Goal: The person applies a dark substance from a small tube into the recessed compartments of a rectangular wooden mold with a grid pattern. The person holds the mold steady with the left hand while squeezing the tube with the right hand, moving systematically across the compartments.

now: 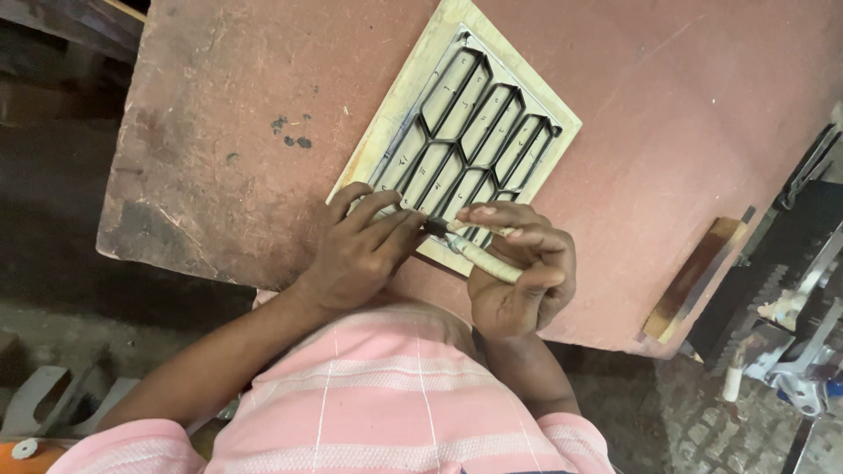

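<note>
Two hands meet at the near edge of a pale wooden board (391, 114) that lies flat on a worn, reddish worktop (667, 96). Set into the board is a dark metal frame (465, 132) of thin strips bent into long hexagon cells, like a honeycomb.

Resting on the board's near corner, the left hand (360, 250) has its fingers (373, 206) spread and pressing down, likely to keep the board from sliding. Just beside it, the right hand (518, 272) curls its fingers closed around a light, smooth handle of a small tool (479, 254), held like a pen, with the dark tip touching the frame at the board's near edge.

Beyond the board's right side, at the worktop's edge, sits a small wooden block (694, 276) with a dark metal strip along it.
</note>
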